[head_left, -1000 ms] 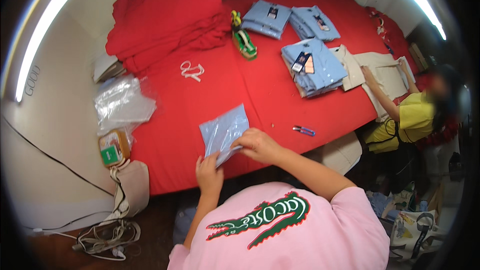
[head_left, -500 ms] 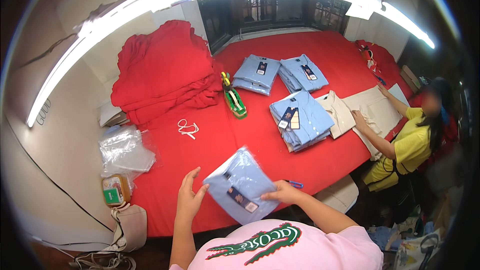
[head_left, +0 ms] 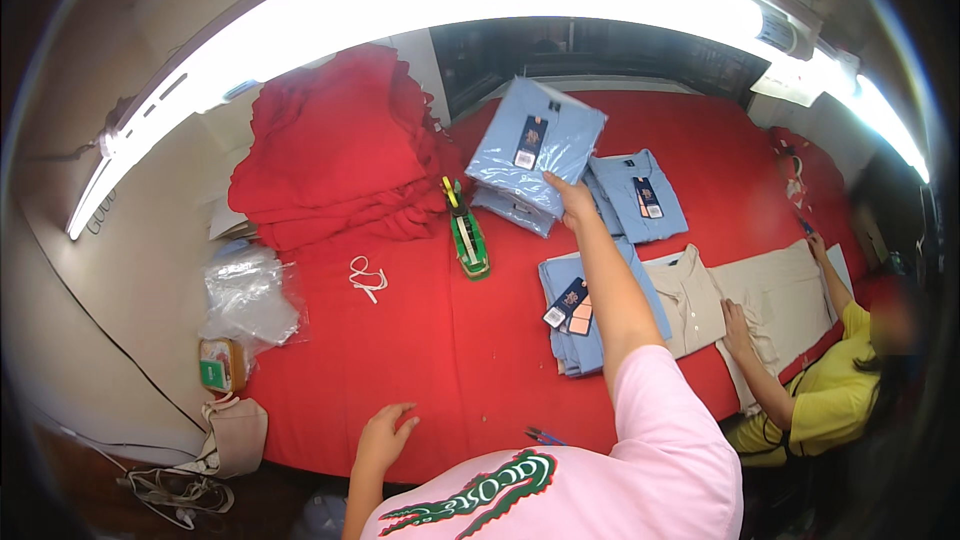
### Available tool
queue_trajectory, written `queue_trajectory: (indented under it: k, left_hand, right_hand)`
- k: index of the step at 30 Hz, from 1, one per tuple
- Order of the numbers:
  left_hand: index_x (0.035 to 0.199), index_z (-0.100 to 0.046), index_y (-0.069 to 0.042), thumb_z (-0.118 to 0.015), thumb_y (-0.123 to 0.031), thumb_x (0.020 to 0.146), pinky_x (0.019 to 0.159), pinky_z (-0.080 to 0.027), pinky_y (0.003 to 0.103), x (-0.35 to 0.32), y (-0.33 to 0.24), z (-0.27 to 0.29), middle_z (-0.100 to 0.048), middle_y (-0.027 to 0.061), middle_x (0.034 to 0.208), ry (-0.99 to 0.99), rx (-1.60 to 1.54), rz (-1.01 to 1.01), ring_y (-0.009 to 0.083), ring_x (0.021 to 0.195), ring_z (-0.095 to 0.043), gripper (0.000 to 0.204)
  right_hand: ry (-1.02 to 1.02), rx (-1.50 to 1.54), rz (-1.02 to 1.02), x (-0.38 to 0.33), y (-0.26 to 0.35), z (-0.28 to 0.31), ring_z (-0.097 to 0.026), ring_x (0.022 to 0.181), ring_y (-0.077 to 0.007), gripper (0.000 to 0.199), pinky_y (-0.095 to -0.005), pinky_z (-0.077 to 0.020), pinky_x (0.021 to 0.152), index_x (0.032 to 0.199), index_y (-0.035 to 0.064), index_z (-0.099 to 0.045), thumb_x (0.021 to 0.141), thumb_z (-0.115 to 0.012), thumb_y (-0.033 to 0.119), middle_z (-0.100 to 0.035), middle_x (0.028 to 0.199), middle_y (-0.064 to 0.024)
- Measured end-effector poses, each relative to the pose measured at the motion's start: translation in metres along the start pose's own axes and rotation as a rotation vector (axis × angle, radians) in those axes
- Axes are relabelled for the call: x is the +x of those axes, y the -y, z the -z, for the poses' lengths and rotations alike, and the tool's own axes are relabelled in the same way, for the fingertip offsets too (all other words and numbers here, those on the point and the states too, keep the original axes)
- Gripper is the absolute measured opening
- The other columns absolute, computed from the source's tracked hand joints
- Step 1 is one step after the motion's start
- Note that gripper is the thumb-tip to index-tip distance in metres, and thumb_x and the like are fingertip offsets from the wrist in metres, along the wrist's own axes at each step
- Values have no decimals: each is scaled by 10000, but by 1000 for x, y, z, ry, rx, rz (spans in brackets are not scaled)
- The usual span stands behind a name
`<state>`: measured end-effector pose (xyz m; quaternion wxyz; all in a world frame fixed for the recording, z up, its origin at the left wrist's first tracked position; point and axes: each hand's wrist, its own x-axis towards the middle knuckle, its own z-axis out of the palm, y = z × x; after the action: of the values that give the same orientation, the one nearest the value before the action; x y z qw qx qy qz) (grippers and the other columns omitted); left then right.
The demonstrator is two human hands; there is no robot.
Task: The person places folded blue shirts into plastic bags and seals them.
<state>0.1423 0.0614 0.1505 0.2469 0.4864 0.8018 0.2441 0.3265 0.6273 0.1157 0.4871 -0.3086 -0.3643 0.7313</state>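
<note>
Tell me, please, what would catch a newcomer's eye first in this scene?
Most striking is the big red table under a glaring light tube, with a heap of red cloth at its far left. Next, the right hand reaches far out, holding a bagged light-blue folded shirt above a stack of similar ones, while the left hand rests near the front edge. At the right, another person in yellow smooths a beige shirt.

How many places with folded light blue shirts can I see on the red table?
3, plus one in hand. The right hand holds a bagged shirt above a far pile; one pile lies right of it; one nearer stack. Counts within piles stay hidden.
</note>
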Motion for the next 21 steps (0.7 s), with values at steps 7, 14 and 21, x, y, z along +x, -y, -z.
queue_trajectory:
  k: [7, 14, 21]
  left_hand:
    - [1221, -765, -51, -744, -274, 963, 990, -564, 473, -35, 26, -41, -754, 214, 1221, 40, 78, 243, 407, 1149, -714, 342]
    - [1194, -769, -41, -733, -257, 973, 946, -575, 474, -30, 42, -44, -769, 209, 1169, -31, 68, 227, 391, 1098, -734, 311]
    - [1172, -766, -29, -722, -200, 982, 914, -583, 446, -21, 75, -48, -775, 200, 1129, -9, -67, 140, 375, 1049, -750, 259]
  right_hand:
    - [-242, -401, 46, 76, -72, 80, -768, 953, -313, 616, -447, -645, 753, 1331, -76, -642, 834, -913, 167, -737, 1222, -222]
    - [-237, -803, -2, -24, 7, 80, -766, 816, -244, 726, -350, -595, 643, 1316, -73, -657, 866, -877, 454, -756, 1059, -203]
    - [-514, -1515, -27, -204, 58, 170, -741, 1129, -393, 752, -476, -580, 960, 1330, -57, -678, 823, -873, 463, -749, 1241, -250]
